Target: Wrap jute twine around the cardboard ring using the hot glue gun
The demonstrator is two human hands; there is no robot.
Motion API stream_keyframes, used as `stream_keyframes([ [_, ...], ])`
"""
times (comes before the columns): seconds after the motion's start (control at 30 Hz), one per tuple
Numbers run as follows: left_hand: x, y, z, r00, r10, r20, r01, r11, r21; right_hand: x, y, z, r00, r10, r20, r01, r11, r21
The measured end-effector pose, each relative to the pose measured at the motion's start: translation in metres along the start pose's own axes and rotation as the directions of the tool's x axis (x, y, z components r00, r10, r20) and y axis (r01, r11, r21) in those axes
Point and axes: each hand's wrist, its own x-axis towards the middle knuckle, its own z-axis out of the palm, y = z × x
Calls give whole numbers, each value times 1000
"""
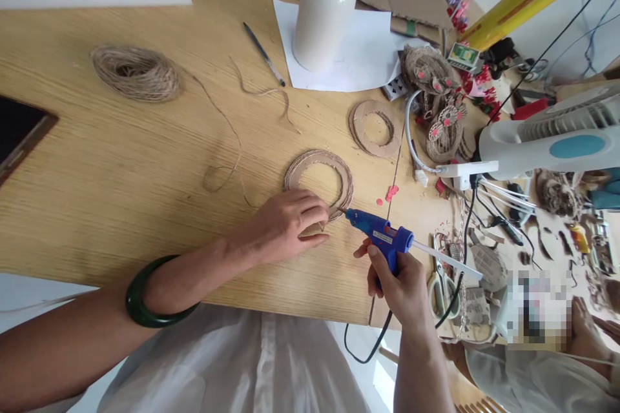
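Cardboard ring (347,184), one: flat on the surface (145,206), twine (289,175) round its rim. Left hand (288,224): at the near edge, fingers curled, pinch unclear. Right hand (401,281): wrapped about blue glue gun (382,232), tip at ring. Advised: thin bead, taut twine, fingertips clear of heat.

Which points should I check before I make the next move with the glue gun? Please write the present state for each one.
1. Glue gun gripped in the right hand: ok.
2. Glue stick loaded, its end sticking out at the back: ok.
3. Cardboard ring under the left hand: ok.
4. Fingers of the left hand well clear of the nozzle: not ok, they look close.
5. Nozzle hot: cannot tell.
6. Twine coil away from the nozzle: ok, it lies well apart.
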Motion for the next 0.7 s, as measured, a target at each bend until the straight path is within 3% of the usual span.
stream_keyframes([
  [0.17,2,0,0,999,40,3,-40,989,140,-2,-11,2,1000,24,5,-24,1000,0],
  [0.37,-2,-3,1,993,-43,-108,58,989,139,-1,-13,1,999,47,13,-47,999,-1],
  [0.7,-5,-5,-4,999,54,8,-54,980,191,0,-11,4,999,45,-25,-44,999,8],
])
